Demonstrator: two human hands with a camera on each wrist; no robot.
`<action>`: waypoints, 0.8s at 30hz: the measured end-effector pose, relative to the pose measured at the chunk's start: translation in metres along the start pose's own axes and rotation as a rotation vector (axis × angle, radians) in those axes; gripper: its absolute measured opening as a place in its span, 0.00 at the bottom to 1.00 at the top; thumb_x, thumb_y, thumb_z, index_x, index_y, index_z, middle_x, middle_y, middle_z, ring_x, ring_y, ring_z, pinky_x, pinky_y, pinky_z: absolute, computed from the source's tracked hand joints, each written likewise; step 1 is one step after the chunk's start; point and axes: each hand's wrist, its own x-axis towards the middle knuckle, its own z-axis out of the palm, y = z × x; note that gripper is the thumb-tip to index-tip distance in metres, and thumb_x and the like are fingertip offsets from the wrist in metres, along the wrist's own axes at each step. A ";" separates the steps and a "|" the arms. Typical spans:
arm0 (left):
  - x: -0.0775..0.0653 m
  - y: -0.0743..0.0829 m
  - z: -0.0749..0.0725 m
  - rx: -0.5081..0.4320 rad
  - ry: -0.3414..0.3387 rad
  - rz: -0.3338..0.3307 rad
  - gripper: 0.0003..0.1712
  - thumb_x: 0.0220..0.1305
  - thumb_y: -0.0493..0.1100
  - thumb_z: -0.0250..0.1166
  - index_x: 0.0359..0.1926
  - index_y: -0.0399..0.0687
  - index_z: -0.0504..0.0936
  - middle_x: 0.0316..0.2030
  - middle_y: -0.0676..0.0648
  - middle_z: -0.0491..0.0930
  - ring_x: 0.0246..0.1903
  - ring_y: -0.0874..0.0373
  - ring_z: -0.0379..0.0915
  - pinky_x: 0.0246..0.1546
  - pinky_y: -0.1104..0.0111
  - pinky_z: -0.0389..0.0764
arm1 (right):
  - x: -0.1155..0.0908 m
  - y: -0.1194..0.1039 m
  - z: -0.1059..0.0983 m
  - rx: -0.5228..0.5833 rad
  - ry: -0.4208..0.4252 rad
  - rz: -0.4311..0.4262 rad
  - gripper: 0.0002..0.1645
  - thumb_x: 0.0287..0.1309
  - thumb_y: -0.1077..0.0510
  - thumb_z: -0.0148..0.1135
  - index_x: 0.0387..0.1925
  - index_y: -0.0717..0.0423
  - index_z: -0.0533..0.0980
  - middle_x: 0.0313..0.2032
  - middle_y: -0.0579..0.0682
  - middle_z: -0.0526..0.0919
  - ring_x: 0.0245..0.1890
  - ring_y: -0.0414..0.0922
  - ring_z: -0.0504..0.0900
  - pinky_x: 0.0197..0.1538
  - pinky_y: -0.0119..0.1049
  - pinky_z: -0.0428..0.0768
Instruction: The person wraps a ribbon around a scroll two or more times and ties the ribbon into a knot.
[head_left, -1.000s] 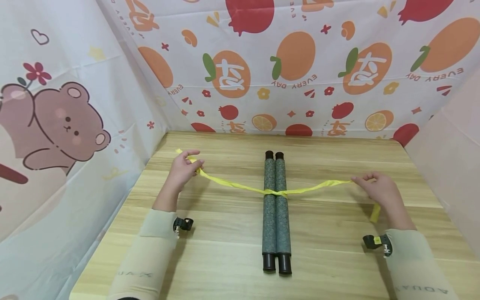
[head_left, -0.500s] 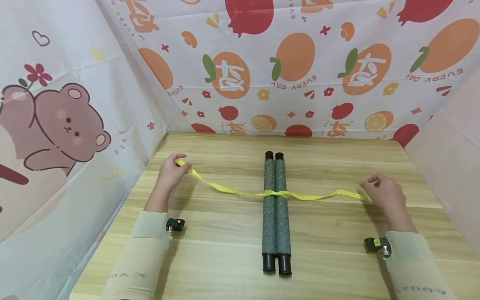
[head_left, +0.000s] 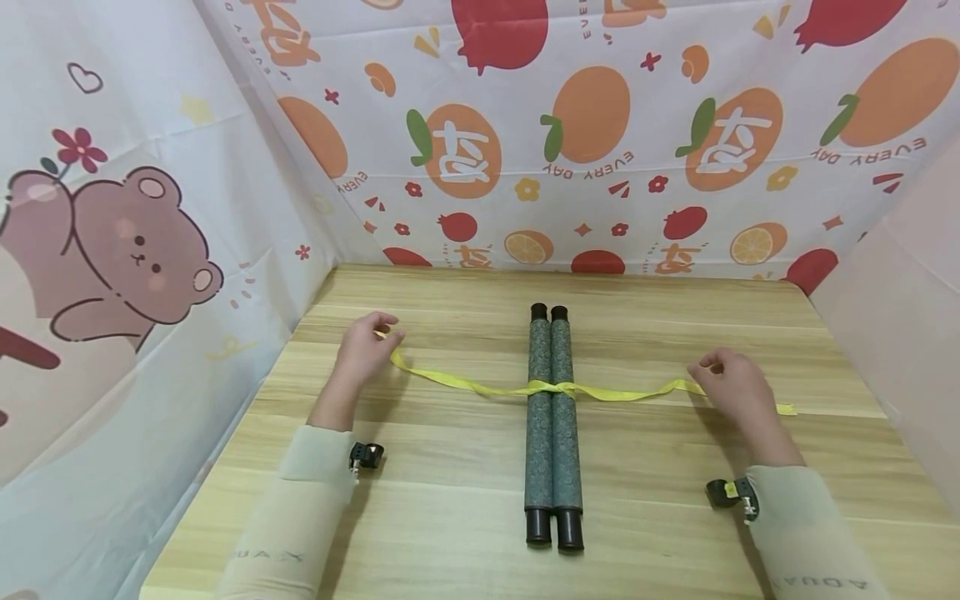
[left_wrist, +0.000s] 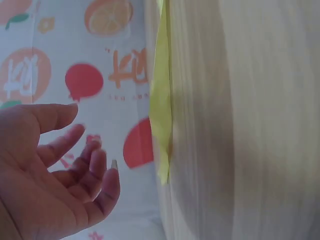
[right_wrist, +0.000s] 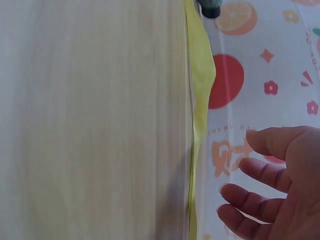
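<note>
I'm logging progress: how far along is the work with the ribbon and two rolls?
Done: two green patterned rolls lie side by side, the yellow ribbon crossed at their middle; whether it is knotted, I can't tell. In hand: nothing; the left hand and right hand look open, apart from the ribbon. Remaining, probably: fastening, since the ribbon trails loose to both sides without a bow.

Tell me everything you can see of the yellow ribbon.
The ribbon is yellow, long, flat and fabric-like, creased and twisted in places. It crosses over itself midway along the two green rolls; whether that is a firm knot I cannot tell. Its slack tails run outward over the table, one ending near the left hand, the other reaching past the right hand. Neither hand grips it.
</note>
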 end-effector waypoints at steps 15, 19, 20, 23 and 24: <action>-0.016 0.059 0.059 0.017 -0.354 0.138 0.17 0.68 0.46 0.63 0.52 0.40 0.82 0.28 0.46 0.81 0.25 0.57 0.73 0.25 0.67 0.74 | -0.003 -0.049 0.033 0.024 -0.165 -0.098 0.21 0.68 0.43 0.57 0.45 0.55 0.79 0.29 0.51 0.80 0.24 0.45 0.73 0.26 0.37 0.71; -0.020 0.072 0.070 0.047 -0.409 0.179 0.16 0.68 0.46 0.64 0.50 0.41 0.83 0.27 0.48 0.79 0.25 0.58 0.71 0.25 0.67 0.73 | -0.005 -0.061 0.040 0.028 -0.183 -0.131 0.20 0.67 0.44 0.58 0.46 0.55 0.80 0.26 0.49 0.79 0.22 0.44 0.72 0.25 0.37 0.70; -0.022 0.075 0.073 0.056 -0.417 0.196 0.15 0.67 0.45 0.65 0.50 0.41 0.83 0.27 0.49 0.79 0.25 0.59 0.71 0.25 0.67 0.73 | -0.005 -0.064 0.042 0.026 -0.186 -0.139 0.20 0.67 0.44 0.59 0.46 0.55 0.80 0.25 0.49 0.78 0.22 0.44 0.72 0.25 0.37 0.70; -0.025 0.084 0.081 0.071 -0.449 0.241 0.14 0.66 0.44 0.66 0.49 0.41 0.84 0.26 0.50 0.79 0.24 0.60 0.71 0.25 0.68 0.73 | -0.007 -0.074 0.047 0.024 -0.190 -0.164 0.18 0.66 0.45 0.60 0.45 0.54 0.81 0.23 0.48 0.78 0.21 0.44 0.72 0.25 0.37 0.70; -0.026 0.086 0.083 0.079 -0.463 0.256 0.14 0.66 0.44 0.66 0.48 0.41 0.84 0.25 0.51 0.79 0.23 0.61 0.71 0.25 0.69 0.73 | -0.007 -0.076 0.049 0.024 -0.192 -0.173 0.18 0.66 0.45 0.60 0.45 0.53 0.81 0.23 0.48 0.78 0.21 0.43 0.72 0.25 0.37 0.70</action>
